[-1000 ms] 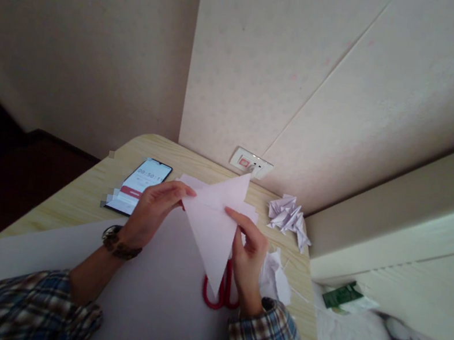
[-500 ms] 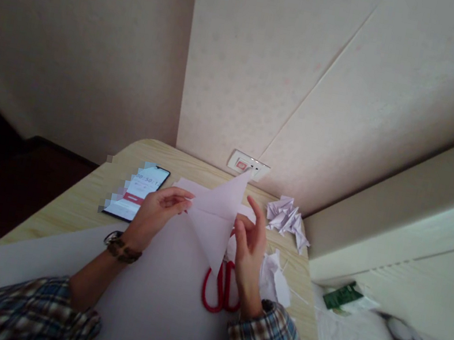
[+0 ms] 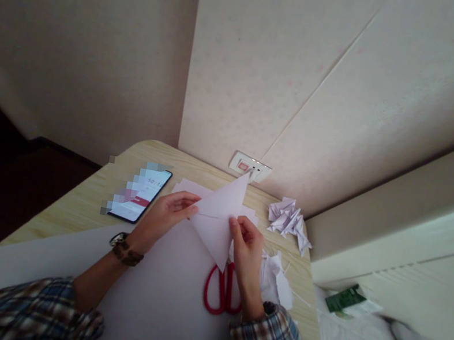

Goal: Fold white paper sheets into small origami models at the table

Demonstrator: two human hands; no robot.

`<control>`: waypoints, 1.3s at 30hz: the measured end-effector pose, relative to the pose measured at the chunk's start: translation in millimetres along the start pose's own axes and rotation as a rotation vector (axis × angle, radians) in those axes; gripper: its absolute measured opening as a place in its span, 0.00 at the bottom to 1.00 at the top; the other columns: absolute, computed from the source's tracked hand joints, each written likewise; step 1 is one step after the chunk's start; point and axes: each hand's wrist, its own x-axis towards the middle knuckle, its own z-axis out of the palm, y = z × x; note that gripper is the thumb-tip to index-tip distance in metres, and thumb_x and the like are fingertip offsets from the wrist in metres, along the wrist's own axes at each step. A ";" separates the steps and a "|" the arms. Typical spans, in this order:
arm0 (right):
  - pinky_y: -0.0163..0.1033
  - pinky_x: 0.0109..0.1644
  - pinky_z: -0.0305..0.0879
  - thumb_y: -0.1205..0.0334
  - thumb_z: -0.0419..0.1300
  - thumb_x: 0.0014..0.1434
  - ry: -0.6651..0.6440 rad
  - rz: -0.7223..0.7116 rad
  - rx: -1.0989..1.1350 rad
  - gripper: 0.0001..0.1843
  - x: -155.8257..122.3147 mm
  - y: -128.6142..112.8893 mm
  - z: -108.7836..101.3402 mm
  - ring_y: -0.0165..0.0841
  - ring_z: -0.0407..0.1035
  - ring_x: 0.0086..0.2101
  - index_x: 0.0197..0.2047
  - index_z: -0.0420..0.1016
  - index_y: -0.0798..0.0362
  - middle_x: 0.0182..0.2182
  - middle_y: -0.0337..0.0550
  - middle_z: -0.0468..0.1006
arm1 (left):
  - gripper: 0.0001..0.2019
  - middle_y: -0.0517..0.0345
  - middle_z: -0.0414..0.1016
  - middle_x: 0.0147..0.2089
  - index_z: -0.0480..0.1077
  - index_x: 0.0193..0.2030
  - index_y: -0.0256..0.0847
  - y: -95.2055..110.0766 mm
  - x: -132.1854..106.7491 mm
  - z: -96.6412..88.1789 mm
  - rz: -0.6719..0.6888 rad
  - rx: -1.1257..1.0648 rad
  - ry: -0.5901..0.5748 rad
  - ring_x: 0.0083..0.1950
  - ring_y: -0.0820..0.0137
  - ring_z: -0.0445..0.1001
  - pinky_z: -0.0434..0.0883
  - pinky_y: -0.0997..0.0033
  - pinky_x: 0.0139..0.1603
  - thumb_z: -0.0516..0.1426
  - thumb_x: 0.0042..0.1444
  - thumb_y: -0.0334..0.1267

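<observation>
A white sheet of paper [image 3: 216,215], folded into a triangle with a crease across its middle, is held up between my two hands. My left hand [image 3: 171,210] pinches its left corner. On the opposite side, the thumb and fingers of my right hand [image 3: 247,244] grip the right edge. Red-handled scissors [image 3: 216,294] lie just below the folded paper, their blades hidden by the paper and my right hand. Beneath my hands spreads a large white sheet [image 3: 167,312], with more white paper [image 3: 187,185] behind.
A phone [image 3: 134,200] with a timer lies left on the wooden table [image 3: 75,208]. Folded paper pieces [image 3: 288,219] sit at the back right, above crumpled scraps [image 3: 276,278]. A wall socket [image 3: 250,166] is behind; a green packet [image 3: 345,299] lies right, off the table.
My right hand has closed its thumb and fingers on the paper's right edge, where its index finger was raised before. The left hand keeps its pinch on the left corner.
</observation>
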 end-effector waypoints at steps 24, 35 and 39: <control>0.32 0.28 0.55 0.53 0.52 0.62 0.000 -0.104 -0.228 0.17 -2.0 0.2 -0.2 0.28 0.64 0.24 0.27 0.69 0.53 0.21 0.36 0.72 | 0.15 0.54 0.80 0.33 0.74 0.32 0.37 3.0 -2.4 2.9 -0.106 0.036 -0.170 0.39 0.59 0.78 0.72 0.66 0.40 0.66 0.39 0.44; 0.32 0.27 0.53 0.53 0.53 0.61 -0.028 -0.100 -0.271 0.17 -1.4 2.2 0.4 0.28 0.62 0.23 0.25 0.66 0.53 0.19 0.34 0.68 | 0.14 0.56 0.79 0.35 0.75 0.35 0.36 0.6 -2.8 4.1 -0.045 0.043 -0.202 0.40 0.60 0.77 0.72 0.65 0.41 0.65 0.42 0.42; 0.32 0.27 0.53 0.53 0.53 0.62 -0.043 -0.123 -0.297 0.17 -2.2 1.7 0.0 0.27 0.61 0.22 0.25 0.66 0.53 0.19 0.34 0.68 | 0.17 0.55 0.80 0.36 0.75 0.36 0.36 -1.8 -3.3 4.7 -0.055 0.030 -0.184 0.40 0.59 0.77 0.73 0.65 0.40 0.66 0.41 0.43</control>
